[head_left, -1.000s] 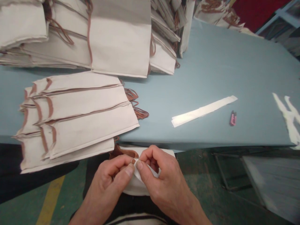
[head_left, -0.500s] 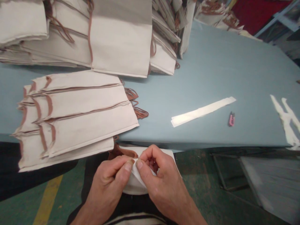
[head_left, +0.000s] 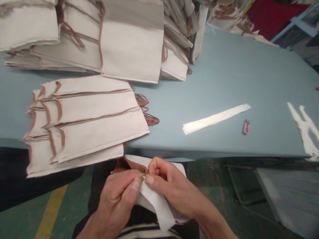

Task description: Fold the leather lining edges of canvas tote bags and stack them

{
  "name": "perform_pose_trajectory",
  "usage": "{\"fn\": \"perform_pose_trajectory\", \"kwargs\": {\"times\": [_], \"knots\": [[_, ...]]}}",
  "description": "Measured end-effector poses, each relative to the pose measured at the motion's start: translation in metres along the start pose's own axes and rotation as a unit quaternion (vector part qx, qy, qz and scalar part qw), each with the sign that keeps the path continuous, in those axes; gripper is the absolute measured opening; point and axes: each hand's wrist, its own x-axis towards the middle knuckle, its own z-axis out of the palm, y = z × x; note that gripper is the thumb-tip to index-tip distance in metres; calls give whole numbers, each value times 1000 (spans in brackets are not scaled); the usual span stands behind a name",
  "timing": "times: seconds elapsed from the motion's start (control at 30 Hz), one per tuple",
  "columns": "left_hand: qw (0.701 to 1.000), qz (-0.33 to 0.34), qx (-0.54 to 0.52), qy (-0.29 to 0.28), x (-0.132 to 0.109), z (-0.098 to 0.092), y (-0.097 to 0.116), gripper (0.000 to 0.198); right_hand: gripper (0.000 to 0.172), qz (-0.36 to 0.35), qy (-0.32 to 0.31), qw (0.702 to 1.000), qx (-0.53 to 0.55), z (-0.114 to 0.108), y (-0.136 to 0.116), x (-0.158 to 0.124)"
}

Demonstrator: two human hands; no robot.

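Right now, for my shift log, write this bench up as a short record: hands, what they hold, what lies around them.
Left hand: pinches the edge of a cream paper bag
Right hand: pinches the same bag, thumb beside the left thumb
Handle: brown cord handle, just above the left hand
Nearest: fanned bags overhanging the table edge, left of the hands
Behind: taller bag stacks
Table: blue-grey top
Right side of table: white paper strip, small pink object
Floor: green, yellow line

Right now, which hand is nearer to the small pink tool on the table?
Right hand is nearer, down and left of the small pink tool; the left hand sits farther left.
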Motion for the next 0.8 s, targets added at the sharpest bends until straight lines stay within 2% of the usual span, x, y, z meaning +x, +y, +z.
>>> {"fn": "perform_pose_trajectory", "kwargs": {"times": [0.07,0.17,0.4,0.53,0.67,0.73,0.8], "knots": [[999,-38,-31,-24,1,-3,-3,49,36,8,-25,999,45,1,5,5],[993,-82,-67,-57,5,-8,-8,58,38,-11,-37,998,54,2,12,12],[971,-164,-145,-93,13,-10,-7,61,39,-96,-2,995,15,3,24,16],[984,-104,-81,-116,17,-11,2,57,37,-114,19,993,38,4,29,19],[993,-52,14,-104,14,-14,9,44,31,-127,49,990,35,8,41,21],[993,-47,21,-109,12,-15,8,45,28,-124,52,990,31,8,46,22],[991,-44,-11,-123,13,-17,7,49,25,-147,90,985,-9,6,47,23]]}}
